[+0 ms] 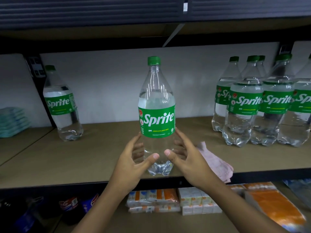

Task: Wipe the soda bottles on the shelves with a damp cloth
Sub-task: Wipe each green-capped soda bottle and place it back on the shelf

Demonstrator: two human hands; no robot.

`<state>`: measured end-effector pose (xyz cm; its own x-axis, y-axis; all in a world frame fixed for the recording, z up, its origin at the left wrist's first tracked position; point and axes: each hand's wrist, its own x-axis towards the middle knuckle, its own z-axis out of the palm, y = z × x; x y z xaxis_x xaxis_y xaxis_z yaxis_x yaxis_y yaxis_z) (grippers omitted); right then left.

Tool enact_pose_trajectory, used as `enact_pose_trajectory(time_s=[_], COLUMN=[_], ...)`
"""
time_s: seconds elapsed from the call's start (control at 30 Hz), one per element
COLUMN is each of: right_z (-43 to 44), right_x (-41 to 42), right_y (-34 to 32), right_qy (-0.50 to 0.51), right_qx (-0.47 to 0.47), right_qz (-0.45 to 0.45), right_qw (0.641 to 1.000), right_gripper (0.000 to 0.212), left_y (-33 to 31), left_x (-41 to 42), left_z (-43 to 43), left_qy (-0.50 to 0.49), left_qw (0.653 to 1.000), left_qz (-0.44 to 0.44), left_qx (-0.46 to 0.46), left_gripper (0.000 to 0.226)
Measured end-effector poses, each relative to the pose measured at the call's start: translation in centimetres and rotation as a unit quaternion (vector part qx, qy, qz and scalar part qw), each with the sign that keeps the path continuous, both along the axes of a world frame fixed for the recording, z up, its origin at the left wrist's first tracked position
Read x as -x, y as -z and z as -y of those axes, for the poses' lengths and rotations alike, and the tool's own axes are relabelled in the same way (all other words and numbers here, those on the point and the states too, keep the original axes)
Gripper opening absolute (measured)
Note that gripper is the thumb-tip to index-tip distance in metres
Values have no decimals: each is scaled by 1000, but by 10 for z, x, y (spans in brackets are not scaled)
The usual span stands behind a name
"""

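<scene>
The Sprite bottle [157, 121] stands upright near the front edge of the shelf [84, 162]. The left hand [133, 158] and right hand [186, 158] each have their grip closed around its clear lower part, thumbs in front. The pink cloth [217, 163] lies on the shelf just right of it; more bottles [262, 103] stand farther right.

We see a shop: identical green-labelled clear plastic bottles [245, 102] right of our right hand [190, 159], orange-and-white cartons [193, 203] below
</scene>
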<state>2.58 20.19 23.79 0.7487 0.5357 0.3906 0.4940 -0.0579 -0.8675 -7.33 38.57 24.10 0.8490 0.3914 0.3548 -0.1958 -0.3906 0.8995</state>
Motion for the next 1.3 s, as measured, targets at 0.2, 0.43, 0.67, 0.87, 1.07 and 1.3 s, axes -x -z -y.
enact_pose_trajectory(time_s=[0.2,0.43,0.67,0.87,1.07,1.3], right_z=[-7,-13,1,21,27,21], right_x=[-12,-59,-111,-142,-172,-180], right_y=[-1,-8,-15,-6,21,18], right_qy=[4,21,68,150,281,350], right_qx=[0,19,25,-16,-63,-57], right_qz=[-8,-1,-15,-45,-55,-72], right_qw=[1000,1000,997,987,956,932], right_gripper=[74,84,79,68,48,43], left_y=[2,0,0,4,9,10], left_x=[-16,-70,-144,-205,-245,-268], left_z=[-11,-16,1,37,75,93], left_qy=[3,13,42,53,50,41], left_qw=[1000,999,999,998,998,999], left_qz=[-8,-16,-1,24,22,19], left_qx=[-11,-29,-31,-20,-17,-22], left_gripper=[81,90,86,65,75,65])
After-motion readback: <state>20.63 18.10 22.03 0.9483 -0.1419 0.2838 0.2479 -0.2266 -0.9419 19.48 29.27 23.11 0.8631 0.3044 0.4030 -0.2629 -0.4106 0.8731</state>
